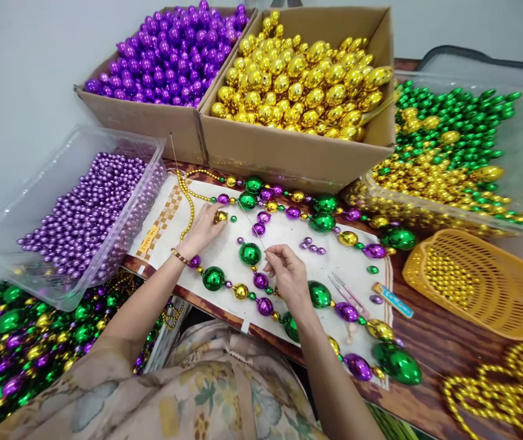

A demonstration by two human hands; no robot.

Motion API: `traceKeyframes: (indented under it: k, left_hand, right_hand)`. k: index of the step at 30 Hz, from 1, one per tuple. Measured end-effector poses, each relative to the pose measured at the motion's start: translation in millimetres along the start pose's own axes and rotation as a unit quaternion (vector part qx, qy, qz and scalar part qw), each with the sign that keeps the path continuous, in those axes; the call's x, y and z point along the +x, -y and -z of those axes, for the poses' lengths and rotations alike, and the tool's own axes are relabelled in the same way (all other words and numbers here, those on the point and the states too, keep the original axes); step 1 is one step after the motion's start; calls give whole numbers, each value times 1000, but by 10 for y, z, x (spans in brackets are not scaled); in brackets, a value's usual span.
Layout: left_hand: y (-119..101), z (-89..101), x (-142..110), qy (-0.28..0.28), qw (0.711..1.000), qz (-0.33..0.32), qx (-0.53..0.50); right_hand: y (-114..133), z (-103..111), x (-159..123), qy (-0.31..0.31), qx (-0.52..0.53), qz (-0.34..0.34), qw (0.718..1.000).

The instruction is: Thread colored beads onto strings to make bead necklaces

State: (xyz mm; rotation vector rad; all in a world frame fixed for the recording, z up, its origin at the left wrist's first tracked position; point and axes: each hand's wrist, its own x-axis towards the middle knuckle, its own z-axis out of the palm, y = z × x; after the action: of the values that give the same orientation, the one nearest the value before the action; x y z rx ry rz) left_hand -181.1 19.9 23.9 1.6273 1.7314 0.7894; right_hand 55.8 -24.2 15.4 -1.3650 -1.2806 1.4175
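Observation:
My left hand (203, 231) rests on the white cloth (225, 244), its thumb and fingertips around a shiny gold bead (220, 217). A small green bead (233, 219) lies just beside it. In a pinch, my right hand (286, 272) holds a long thin needle (252, 226) that slants up and left. Below the needle, a large green bead (249, 253) and a purple bead (260, 280) belong to a strand near the right hand. Strung green, purple and gold beads curve along the back and front of the cloth.
Boxes of purple balls (174, 55) and gold beads (298, 79) stand behind. Clear tubs hold small purple beads (91, 214) and green and gold beads (454, 140). Right: snips (348, 293), blue-labelled cutter (394, 299), orange basket (509, 287), gold bead strings (495, 385).

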Motion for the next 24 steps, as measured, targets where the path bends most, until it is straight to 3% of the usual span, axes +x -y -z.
traceKeyframes:
  k: [2,5,7,11,15,24]
  left_hand:
    - [-73,28,-56,-4,969,36,-244]
    - [-237,70,-144,4,845,94,-526]
    - [-342,98,-176,-10,785,118,-608]
    - [-469,148,-167,-35,715,155,-681]
    - [-521,167,-148,-36,683,174,-709]
    - [-545,151,-188,-50,686,155,-709]
  right_hand:
    - [12,-35,-30,8,15,-6,1000]
    - [21,-66,-73,17,1,15,1000]
    - [25,-66,-98,19,-18,35,999]
    - [30,-33,-136,23,-59,76,995]
    - [26,-22,-157,27,-85,106,990]
    - [13,-53,-179,17,-107,112,988]
